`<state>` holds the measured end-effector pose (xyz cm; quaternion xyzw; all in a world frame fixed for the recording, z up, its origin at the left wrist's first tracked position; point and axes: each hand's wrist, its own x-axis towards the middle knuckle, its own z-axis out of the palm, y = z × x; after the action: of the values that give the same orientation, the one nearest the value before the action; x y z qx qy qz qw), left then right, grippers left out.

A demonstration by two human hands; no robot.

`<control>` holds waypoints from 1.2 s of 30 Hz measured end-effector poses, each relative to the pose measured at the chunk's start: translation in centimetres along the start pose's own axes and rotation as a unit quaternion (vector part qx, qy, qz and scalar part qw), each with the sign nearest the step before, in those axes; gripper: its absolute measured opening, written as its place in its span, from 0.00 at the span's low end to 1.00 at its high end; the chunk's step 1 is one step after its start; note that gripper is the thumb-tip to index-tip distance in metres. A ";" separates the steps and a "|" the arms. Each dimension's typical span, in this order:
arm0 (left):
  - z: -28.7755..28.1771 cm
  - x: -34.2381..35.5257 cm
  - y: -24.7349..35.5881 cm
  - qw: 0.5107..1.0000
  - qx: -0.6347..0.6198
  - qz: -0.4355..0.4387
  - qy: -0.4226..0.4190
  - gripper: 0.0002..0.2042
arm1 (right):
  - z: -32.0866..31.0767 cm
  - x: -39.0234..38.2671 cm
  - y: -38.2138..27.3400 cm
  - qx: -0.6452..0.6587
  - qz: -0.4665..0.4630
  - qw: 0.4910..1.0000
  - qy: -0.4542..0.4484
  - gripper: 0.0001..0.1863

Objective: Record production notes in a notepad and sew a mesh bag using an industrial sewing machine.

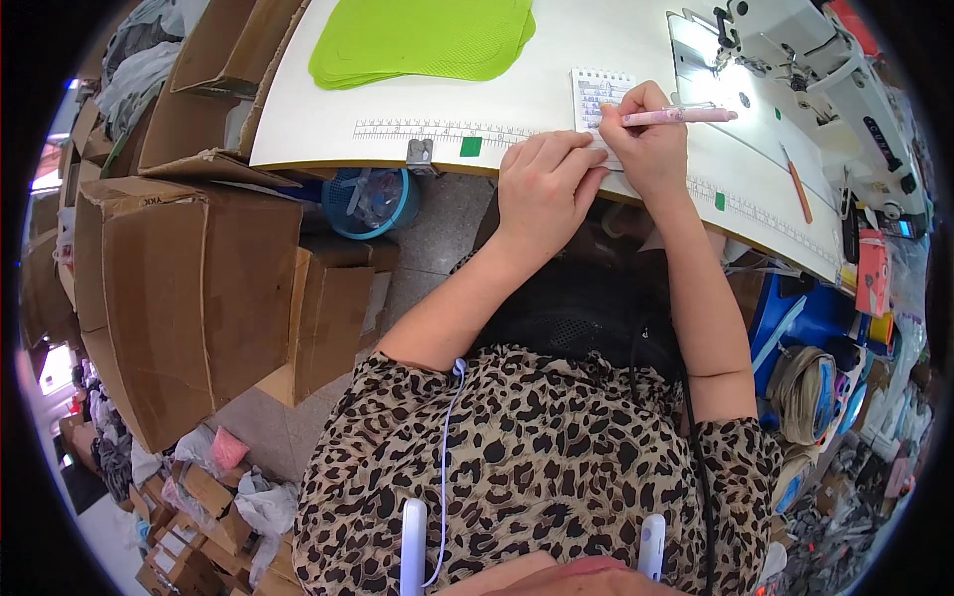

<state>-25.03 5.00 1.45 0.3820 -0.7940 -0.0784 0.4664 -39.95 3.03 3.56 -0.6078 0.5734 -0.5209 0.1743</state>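
My right hand point(648, 149) grips a pink pen point(681, 116) near its lower end, over a small spiral notepad point(588, 99) with blue handwriting. The pen's barrel points to the right. At the notepad's lower left edge lies my left hand point(545, 189), fingers bent and close together, thumb and forefinger at the paper's near edge. The notepad sits near the front edge of the white table point(477, 104). Part of its page is hidden by my hands.
Lime-green textured sheets point(422, 40) are stacked at the back left. A lit sewing machine point(795, 45) stands at right, near an orange-handled tool point(798, 189). Cardboard boxes point(199, 288) and a blue bin point(397, 211) are left, below the tabletop.
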 end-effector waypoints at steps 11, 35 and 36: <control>-0.2 0.0 0.1 1.000 -0.005 -0.002 0.002 0.07 | -0.1 -0.1 0.1 0.002 0.003 1.000 0.001 0.13; -0.4 0.2 0.5 1.000 -0.001 -0.006 0.000 0.08 | -0.9 0.2 -0.2 0.290 0.091 0.949 0.087 0.10; -0.4 0.3 0.6 1.000 0.001 -0.004 0.000 0.08 | -0.8 0.2 0.1 0.268 0.079 0.958 0.070 0.10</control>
<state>-25.10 5.34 2.13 0.3853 -0.7926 -0.0797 0.4658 -40.74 3.16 3.88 -0.4536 0.4700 -0.6810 0.3310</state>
